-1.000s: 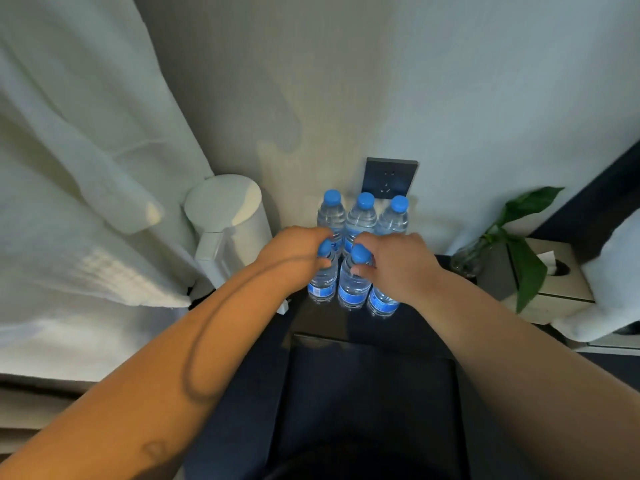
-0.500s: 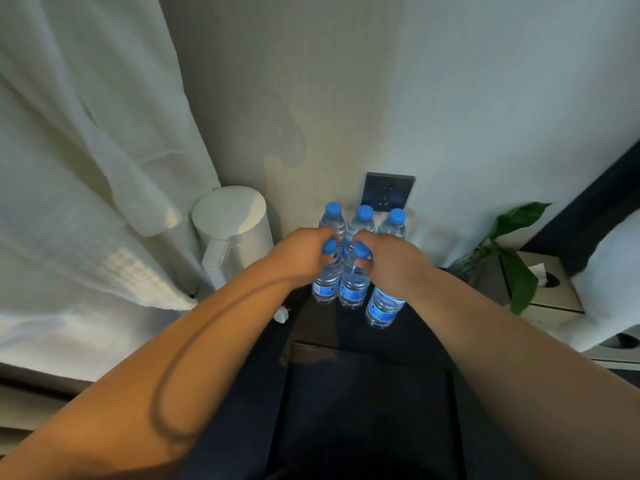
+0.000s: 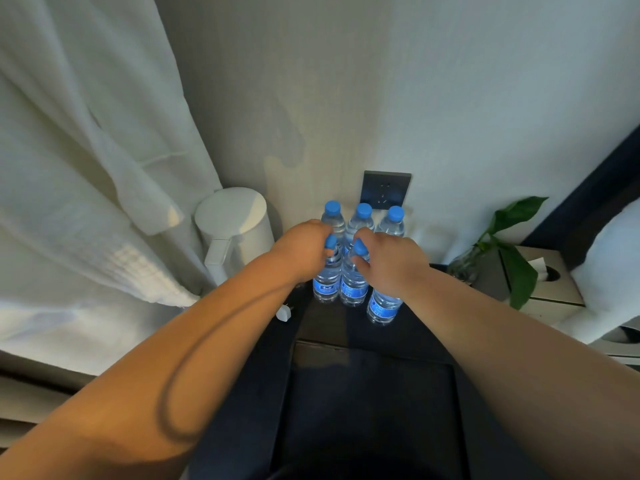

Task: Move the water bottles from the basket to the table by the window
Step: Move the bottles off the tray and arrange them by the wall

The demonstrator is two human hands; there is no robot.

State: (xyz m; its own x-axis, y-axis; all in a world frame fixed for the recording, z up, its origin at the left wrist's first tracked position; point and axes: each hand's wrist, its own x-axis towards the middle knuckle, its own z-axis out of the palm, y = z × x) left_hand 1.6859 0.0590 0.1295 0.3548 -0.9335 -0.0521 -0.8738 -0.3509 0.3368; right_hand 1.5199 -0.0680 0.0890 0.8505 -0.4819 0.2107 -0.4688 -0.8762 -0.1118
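Several clear water bottles with blue caps and blue labels stand on a dark table against the wall. Three stand in a back row: back left bottle, back middle bottle, back right bottle. In front, my left hand grips the neck of the front left bottle. My right hand grips the neck of the front middle bottle and covers the top of the front right bottle, which stands a little nearer to me. The basket is out of view.
A white kettle stands left of the bottles, next to white curtains. A white plug lies by the table's left edge. A dark wall socket is behind the bottles. A green plant and tissue box sit at the right.
The front right bottle has shifted toward me, out of line with the other two front bottles. Both hands stay on the bottle necks. The view has tilted slightly.
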